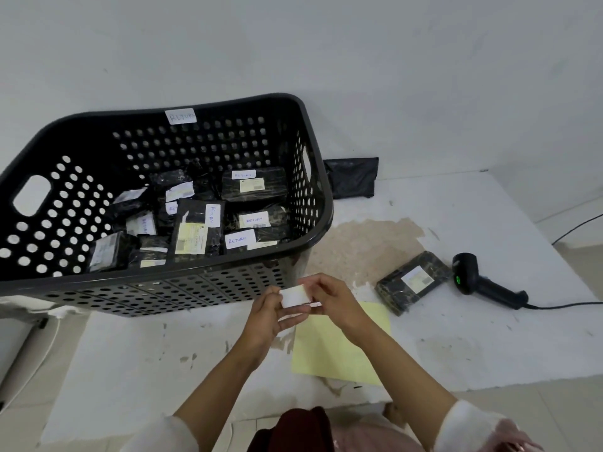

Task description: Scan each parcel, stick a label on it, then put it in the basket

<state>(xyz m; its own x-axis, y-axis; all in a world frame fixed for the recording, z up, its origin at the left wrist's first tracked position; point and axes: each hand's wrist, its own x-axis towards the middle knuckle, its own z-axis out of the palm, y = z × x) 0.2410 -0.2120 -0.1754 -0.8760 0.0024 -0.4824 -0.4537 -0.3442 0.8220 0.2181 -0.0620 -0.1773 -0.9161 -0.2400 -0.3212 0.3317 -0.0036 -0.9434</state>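
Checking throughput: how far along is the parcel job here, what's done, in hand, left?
Done: a pile of black parcels marked RETURN already lies in the basket.
In hand: the left hand and right hand pinch a small white label between them above the table.
Left: one parcel lies on the table beside the scanner, with no RETURN label visible; it still needs that and the basket.

Looked like a small parcel-returns corner of a back room or stockroom, not a shop floor. Judged so from a dark perforated basket (313, 197) tagged "RETURN" and filled with black wrapped parcels (254, 187) bearing shipping labels, a corded handheld barcode scanner (483, 282) lying on a worn, paint-chipped white tabletop (489, 216), bare white walls, tiled floor.
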